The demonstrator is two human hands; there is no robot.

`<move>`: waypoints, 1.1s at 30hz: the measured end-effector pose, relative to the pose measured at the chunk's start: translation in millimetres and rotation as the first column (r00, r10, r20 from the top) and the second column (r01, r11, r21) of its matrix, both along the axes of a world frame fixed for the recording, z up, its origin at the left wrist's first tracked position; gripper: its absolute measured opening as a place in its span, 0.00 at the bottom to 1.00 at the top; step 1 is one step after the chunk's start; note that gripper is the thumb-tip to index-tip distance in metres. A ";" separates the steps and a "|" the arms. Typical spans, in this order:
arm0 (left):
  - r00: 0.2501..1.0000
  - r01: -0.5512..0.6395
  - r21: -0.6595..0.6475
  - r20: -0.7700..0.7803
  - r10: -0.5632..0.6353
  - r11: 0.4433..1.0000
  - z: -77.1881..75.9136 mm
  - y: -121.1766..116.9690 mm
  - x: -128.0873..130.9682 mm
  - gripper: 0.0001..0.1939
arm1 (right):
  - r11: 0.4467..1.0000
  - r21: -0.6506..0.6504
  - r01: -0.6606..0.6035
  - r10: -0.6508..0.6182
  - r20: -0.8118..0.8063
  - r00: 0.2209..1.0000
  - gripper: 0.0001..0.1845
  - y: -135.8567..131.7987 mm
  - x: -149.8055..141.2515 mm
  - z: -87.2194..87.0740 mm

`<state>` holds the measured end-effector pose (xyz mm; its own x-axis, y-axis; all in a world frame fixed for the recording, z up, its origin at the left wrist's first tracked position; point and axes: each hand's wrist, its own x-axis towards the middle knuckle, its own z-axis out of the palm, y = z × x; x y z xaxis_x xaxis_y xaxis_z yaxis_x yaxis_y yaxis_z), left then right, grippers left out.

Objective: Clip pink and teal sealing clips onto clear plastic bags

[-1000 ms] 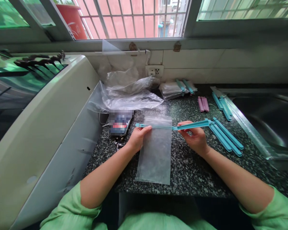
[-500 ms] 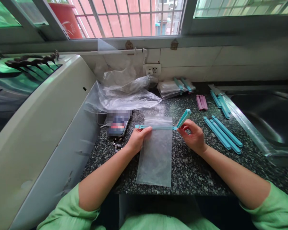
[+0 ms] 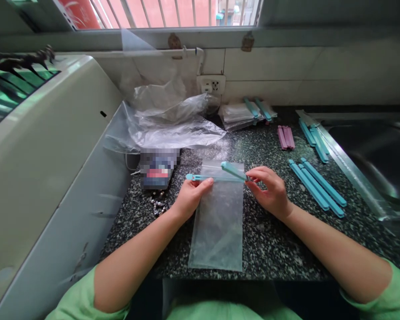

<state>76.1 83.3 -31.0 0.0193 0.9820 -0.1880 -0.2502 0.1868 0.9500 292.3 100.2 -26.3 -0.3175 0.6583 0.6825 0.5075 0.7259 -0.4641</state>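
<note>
A clear plastic bag lies on the speckled counter in front of me, with a blue bag clip across it near its top. My left hand is closed on the clip's lower bar and the bag's left edge, thumb on top. At the bag's right side, my right hand pinches the clip's hinge end. The clip's upper arm slants up to the left over the bag, apart from the lower bar. Fingertips under the bag are hidden.
Several blue clips and pink clips lie to the right, before a metal sink. Bagged clips and crumpled plastic are at the back. A phone and beaded string lie left.
The clip's upper arm has swung from pointing up and right to leaning left over the bag. Both hands keep their hold. The view has tilted slightly downward.
</note>
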 end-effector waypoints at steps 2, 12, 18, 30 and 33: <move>1.000 0.005 -0.001 -0.024 -0.005 1.000 -2.2 0.2 -1.2 0.14 | 0.999 0.034 -0.006 0.004 0.053 0.999 0.11 0.8 -0.4 -0.1; 0.988 0.072 -0.009 -0.136 -0.072 0.997 2.2 1.7 -2.3 0.17 | 0.998 0.041 -0.044 0.036 0.168 0.985 0.12 3.0 -1.3 -0.3; 0.981 0.145 -0.070 -0.118 -0.152 0.987 2.0 2.1 -3.4 0.19 | 0.999 0.029 -0.031 0.022 0.261 0.965 0.11 3.2 -2.5 0.6; 0.993 0.039 0.011 -0.116 -0.038 0.999 -0.1 5.4 -6.6 0.21 | 0.990 0.141 0.006 -0.065 0.418 0.906 0.12 4.0 -0.2 0.9; 0.992 -0.010 0.024 -0.127 0.013 1.000 -2.5 5.8 -8.3 0.20 | 0.989 0.148 0.008 -0.071 0.425 0.902 0.12 2.8 -0.6 1.7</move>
<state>67.8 89.1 -33.5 -0.0144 0.9862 -0.1650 -0.1286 0.1619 0.9784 291.7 103.0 -24.6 -0.5751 0.5852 0.5716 0.6642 0.7420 -0.0914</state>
